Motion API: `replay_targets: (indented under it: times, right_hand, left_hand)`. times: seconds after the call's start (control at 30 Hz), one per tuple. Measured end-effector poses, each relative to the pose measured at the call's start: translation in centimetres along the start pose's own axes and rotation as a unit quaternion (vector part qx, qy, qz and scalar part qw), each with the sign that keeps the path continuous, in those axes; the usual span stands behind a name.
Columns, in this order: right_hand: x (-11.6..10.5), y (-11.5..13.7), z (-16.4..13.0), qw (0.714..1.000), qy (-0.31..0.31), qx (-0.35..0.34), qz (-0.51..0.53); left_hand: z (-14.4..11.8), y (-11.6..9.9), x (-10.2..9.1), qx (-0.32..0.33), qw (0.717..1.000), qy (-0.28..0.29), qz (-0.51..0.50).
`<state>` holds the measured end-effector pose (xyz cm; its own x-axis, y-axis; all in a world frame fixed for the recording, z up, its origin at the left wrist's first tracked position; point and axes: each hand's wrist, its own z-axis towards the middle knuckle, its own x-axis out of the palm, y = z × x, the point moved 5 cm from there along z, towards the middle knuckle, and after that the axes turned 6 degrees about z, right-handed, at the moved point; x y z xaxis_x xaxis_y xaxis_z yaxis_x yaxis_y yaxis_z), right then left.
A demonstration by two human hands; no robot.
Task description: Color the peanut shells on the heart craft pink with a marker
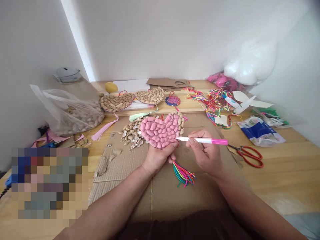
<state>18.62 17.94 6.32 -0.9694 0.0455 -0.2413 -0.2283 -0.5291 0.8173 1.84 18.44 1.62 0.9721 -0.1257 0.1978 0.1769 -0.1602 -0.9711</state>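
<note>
My left hand (160, 155) is closed around the lower part of a heart covered in peanut shells (160, 130), holding it tilted up. Most of its shells are pink; those along the right edge are plain tan. From beneath hangs a multicoloured yarn tassel (183, 173). Between the fingers of my right hand (206, 151) is a white marker with a pink end (203, 140). Its tip meets the heart's lower right, at the pink shells. Broken peanut shells (133, 133) lie just behind my left hand on the cardboard sheet (175, 196).
Two tan peanut-shell pieces (117, 101) and a small round pink-and-blue one (172, 100) lie at the back. Red-handled scissors (250, 156), a blue-and-white packet (261, 131) and tangled yarn (217, 100) are on the right. A plastic bag of peanuts (75, 113) stands left.
</note>
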Motion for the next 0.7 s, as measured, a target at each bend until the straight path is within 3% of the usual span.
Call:
replay_targets:
  times: [0.17,0.7]
  right_hand:
    - [-0.15,0.13,0.15,1.0,-0.007,0.006,0.008]
    - [0.07,0.14,0.3,1.0,0.013,0.003,0.005]
  left_hand:
    - [-0.19,-0.15,-0.02,-0.001,0.999,-0.009,0.034]
    - [0.11,0.0,-0.09,-0.007,1.0,-0.011,0.011]
